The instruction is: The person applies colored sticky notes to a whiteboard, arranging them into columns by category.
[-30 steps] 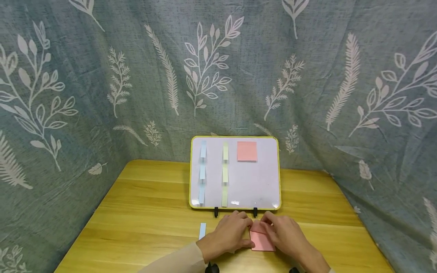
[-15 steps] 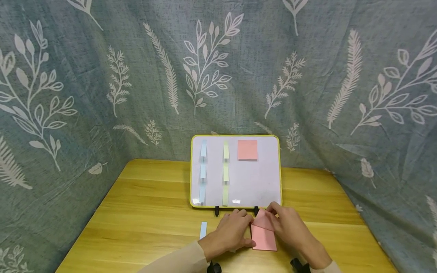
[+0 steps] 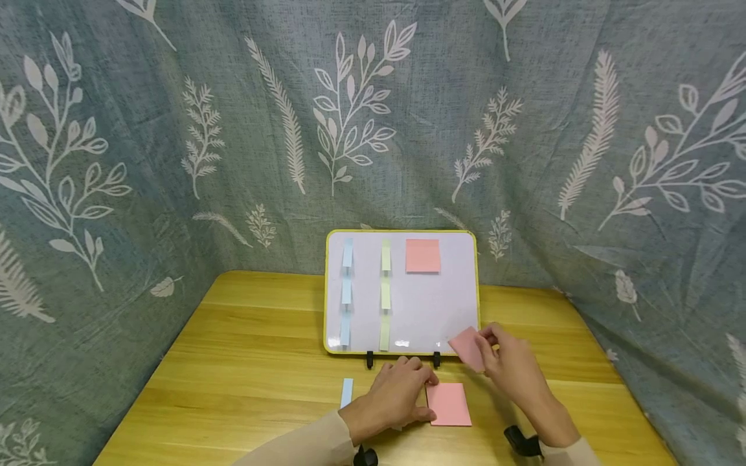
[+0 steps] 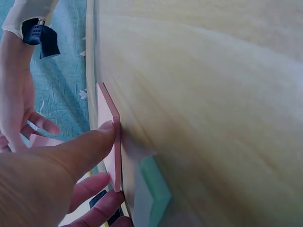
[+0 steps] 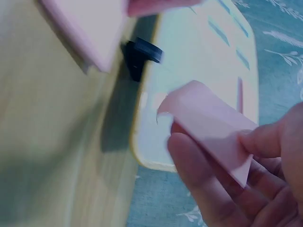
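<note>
My right hand [image 3: 515, 369] pinches a single pink sticky note [image 3: 468, 349] between thumb and fingers, off the table in front of the whiteboard's lower right corner. In the right wrist view that note [image 5: 213, 118] bends, one end curling. My left hand [image 3: 393, 395] holds the pink sticky note pad [image 3: 450, 404] on the table by its left side. The left wrist view shows the thumb on the pad's edge [image 4: 111, 111] and fingers at another edge. The whiteboard [image 3: 419, 314] carries a pink note [image 3: 422, 255] at upper right, plus blue strips [image 3: 346, 291] and pale green strips [image 3: 385, 294] in columns.
Black feet [image 3: 436, 360] prop the whiteboard near the back of the wooden table [image 3: 256, 362]. A blue strip pad [image 3: 347, 391] lies left of my left hand. A green pad [image 4: 154, 194] sits close by that hand. Patterned curtain [image 3: 373, 129] surrounds the table.
My right hand has peeled the pink note fully off the pad and carried it up and right, towards the whiteboard's lower right corner. The left hand has stayed on the pad.
</note>
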The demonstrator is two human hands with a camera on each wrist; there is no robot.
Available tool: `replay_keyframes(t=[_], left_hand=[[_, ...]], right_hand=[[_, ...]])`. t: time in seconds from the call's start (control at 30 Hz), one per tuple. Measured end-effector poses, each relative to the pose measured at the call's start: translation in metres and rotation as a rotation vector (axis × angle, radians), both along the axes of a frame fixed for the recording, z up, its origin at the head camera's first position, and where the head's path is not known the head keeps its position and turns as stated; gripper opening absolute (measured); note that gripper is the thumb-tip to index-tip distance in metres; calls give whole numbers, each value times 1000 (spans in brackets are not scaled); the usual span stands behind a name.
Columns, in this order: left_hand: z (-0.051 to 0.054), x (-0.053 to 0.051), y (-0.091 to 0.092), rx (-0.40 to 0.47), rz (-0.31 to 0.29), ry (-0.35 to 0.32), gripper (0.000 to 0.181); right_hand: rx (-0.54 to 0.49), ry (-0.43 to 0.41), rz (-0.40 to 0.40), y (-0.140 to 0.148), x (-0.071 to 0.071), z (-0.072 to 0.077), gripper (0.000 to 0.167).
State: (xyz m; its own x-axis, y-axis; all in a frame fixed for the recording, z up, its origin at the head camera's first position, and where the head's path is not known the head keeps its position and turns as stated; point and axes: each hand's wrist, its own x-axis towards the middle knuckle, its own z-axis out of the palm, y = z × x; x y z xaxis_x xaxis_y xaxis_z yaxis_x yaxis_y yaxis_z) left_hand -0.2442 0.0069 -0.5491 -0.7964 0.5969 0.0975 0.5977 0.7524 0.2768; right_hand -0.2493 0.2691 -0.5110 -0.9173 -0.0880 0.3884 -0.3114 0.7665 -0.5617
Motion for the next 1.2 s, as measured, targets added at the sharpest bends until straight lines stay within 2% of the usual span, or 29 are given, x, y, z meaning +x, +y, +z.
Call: replay_keyframes(t=[0.2,0.3,0.43,0.53,0.87,1.2], left_hand=[[2,1,-1,13,-8,-26,52],[4,1,0,10,-11,-43,51],[4,2,1,3,-18,-52,51],[4,2,1,-6,-18,-52,50],[5,0,1,-1,-18,-40,50],[2,-1,-1,24,-15,-32,51]], right_hand=[[-61,174,-5,5,-1,7,6],[-62,271,-24,4,-1,8,4],[-31,391,-50,0,-5,8,8],[-35,446,-33,-5,-8,11,10],[-100,564,49,-25,-26,19,23],[-112,556,71,-38,-42,17,20]])
